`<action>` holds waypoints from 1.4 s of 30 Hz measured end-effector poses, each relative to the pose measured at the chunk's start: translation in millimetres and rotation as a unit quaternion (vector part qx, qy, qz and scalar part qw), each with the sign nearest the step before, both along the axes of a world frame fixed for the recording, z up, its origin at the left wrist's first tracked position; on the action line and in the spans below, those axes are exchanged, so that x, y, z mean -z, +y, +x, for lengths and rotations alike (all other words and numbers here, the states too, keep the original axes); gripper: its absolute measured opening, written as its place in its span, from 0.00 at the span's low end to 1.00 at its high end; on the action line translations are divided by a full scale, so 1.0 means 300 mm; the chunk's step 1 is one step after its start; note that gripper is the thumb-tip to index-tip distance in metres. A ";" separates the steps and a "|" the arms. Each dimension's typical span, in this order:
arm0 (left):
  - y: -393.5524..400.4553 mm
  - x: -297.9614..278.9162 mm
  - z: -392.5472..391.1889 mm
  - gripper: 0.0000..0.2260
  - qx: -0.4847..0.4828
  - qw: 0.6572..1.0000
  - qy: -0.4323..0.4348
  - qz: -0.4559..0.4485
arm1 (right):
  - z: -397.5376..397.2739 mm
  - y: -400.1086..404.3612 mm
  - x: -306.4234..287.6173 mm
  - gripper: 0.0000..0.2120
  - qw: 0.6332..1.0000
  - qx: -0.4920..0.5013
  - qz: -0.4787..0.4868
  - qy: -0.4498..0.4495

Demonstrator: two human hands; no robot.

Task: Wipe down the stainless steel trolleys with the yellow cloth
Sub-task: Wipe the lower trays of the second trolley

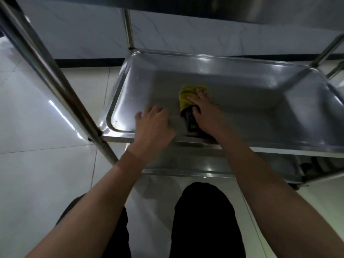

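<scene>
The cloth (188,97) is pressed flat under the right hand (206,112) mid-shelf (260,101); unwiped steel lies rightward; the left hand (154,123) rests curled, empty.

1. A trolley shelf (242,94), shaped like a shallow tray, lies straight ahead of the person, below an upper shelf (223,8) that crosses the top of the view.
2. A cloth (188,97) lies on the shelf floor, near its middle.
3. The right hand (206,112) rests flat on the cloth's near part, fingers pointing away.
4. The left hand (154,121) is just left of the cloth, over the shelf's near rim.
5. A slanted upright post (55,81) stands at the left, meeting the shelf's near left corner.
6. Another post (128,28) rises from the far left corner.
7. A lower shelf (214,164) sits beneath, nearer the person.
8. The person's legs (204,220) are below, on the floor (37,164).
</scene>
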State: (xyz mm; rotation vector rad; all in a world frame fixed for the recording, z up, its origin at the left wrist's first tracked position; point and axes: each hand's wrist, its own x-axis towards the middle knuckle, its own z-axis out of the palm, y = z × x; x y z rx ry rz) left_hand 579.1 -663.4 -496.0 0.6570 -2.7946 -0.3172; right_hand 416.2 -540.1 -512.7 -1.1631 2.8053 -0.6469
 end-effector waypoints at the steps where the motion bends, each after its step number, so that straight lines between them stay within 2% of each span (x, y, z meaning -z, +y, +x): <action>1: 0.048 -0.006 -0.047 0.17 0.027 1.000 -0.007 0.009 | -0.020 0.047 -0.003 0.21 1.000 0.010 0.003 0.000; 4: 0.176 -0.004 -0.167 0.13 0.078 0.996 -0.046 0.022 | -0.079 0.189 -0.007 0.21 0.999 0.040 0.003 -0.005; 8: 0.242 0.002 -0.244 0.15 0.074 0.993 -0.095 0.011 | -0.161 0.378 -0.005 0.21 0.995 0.103 0.004 0.005; 12: 0.231 0.020 -0.236 0.15 0.077 0.994 -0.071 0.013 | -0.218 0.456 -0.014 0.21 0.993 0.117 0.024 0.001; 19: 0.171 0.017 -0.187 0.14 0.095 0.994 -0.021 0.049 | -0.208 0.374 -0.033 0.22 0.992 0.116 0.057 -0.005; 22: 0.078 -0.002 -0.137 0.17 0.088 0.990 0.023 0.110 | -0.182 0.290 -0.034 0.21 0.994 0.103 0.042 -0.011; 24: -0.015 -0.014 -0.091 0.16 0.054 0.996 0.036 0.053 | -0.157 0.217 -0.031 0.21 0.995 0.094 0.033 -0.011; 26: -0.117 -0.016 -0.034 0.13 -0.004 0.999 0.003 -0.035 | -0.129 0.132 -0.026 0.21 0.996 0.081 0.029 -0.015; 29: -0.231 -0.010 0.058 0.15 -0.073 0.995 -0.053 -0.038 | -0.091 -0.012 -0.020 0.21 0.998 0.058 0.023 -0.021; 32: -0.292 0.001 0.112 0.17 -0.049 0.994 -0.100 -0.018 | -0.060 -0.167 -0.009 0.21 0.999 0.029 0.016 -0.015; 35: -0.324 -0.002 0.134 0.16 -0.039 0.994 -0.100 -0.014 | -0.029 -0.335 0.008 0.21 1.000 -0.014 0.025 -0.007; 42: -0.372 0.027 0.179 0.17 -0.037 0.995 -0.083 -0.046 | 0.073 -0.741 0.007 0.21 0.981 -0.182 0.058 0.021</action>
